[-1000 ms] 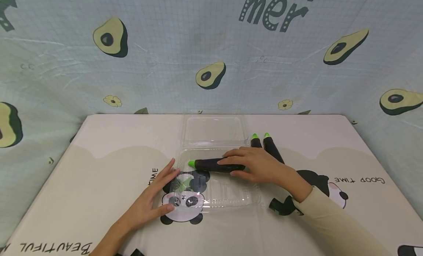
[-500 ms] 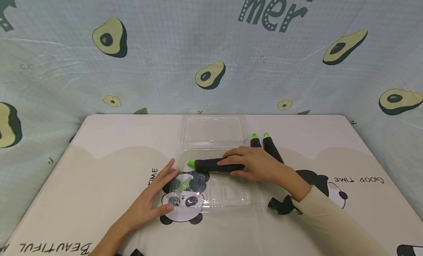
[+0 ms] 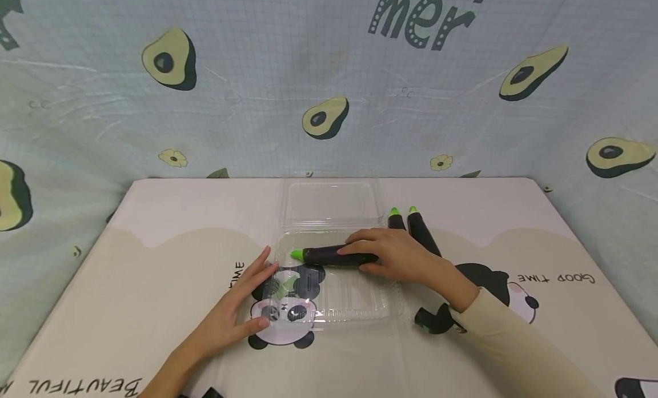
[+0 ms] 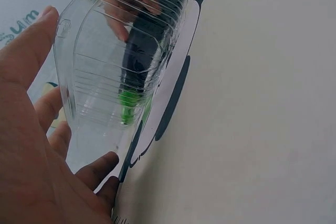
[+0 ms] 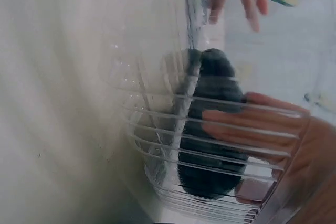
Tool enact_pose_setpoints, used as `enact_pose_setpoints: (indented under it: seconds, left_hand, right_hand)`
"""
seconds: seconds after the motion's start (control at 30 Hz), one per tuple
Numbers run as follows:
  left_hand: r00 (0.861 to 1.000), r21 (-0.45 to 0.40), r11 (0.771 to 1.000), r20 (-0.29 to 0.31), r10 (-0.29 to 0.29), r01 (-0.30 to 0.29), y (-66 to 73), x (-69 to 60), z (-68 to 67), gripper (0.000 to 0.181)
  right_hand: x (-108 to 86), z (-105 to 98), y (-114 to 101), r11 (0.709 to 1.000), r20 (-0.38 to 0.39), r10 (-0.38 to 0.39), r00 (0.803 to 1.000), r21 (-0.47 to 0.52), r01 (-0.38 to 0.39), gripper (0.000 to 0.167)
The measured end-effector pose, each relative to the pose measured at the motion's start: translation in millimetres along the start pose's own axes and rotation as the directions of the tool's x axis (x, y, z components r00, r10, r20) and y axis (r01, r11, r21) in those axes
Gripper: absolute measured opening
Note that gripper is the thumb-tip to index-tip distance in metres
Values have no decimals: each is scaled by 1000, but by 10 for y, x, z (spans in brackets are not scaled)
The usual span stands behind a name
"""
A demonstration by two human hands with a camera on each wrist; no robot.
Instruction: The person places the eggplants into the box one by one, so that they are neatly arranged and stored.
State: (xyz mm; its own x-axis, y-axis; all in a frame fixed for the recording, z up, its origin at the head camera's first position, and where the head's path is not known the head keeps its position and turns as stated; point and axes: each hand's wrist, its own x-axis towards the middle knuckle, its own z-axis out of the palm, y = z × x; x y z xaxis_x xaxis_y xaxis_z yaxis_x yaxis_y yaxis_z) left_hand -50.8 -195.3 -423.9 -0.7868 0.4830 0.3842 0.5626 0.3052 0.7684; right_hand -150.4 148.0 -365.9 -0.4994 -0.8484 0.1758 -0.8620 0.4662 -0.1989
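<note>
A long dark eggplant [image 3: 324, 256] with a green stem end lies crosswise inside the clear plastic clamshell box [image 3: 354, 317], toward its hinge. My right hand [image 3: 393, 254] grips the eggplant's thick right end, fingers on the far side and thumb on the near side. In the right wrist view that hand [image 5: 278, 135] shows through the ribbed box wall. Spread along the box's left edge, my left hand [image 3: 233, 306] touches the rim with its fingertips. The left wrist view shows the left fingers [image 4: 39, 40] fairly straight, beside the box wall.
Two more eggplants [image 3: 422, 233] lie right of the box, partly behind my right hand. The box lid [image 3: 331, 201] is folded back, away from me. A black strap-like piece [image 3: 434, 319] hangs by the right wrist. An avocado-print curtain [image 3: 247, 101] stands behind the table [image 3: 169, 295].
Both hands and the eggplant keep their places in the box. The whole head view shifts very slightly.
</note>
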Motion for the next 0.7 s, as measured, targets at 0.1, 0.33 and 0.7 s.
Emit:
enact_pose_setpoints:
  seconds: [0.1, 0.33, 0.7]
  left_hand:
    - [1000, 1, 1000, 0, 1, -1, -3, -1, 3, 79]
    - [1000, 12, 1000, 2, -6, 6, -17, -11, 4, 80]
    - [1000, 13, 1000, 2, -2, 2, -28, -22, 9, 79]
  right_hand:
    - [5, 0, -11, 1000, 3, 12, 1000, -8, -12, 47]
    - [15, 18, -29, 999, -9, 38, 999, -29, -38, 45]
    - [25, 16, -49, 997, -18, 53, 998, -47, -53, 42]
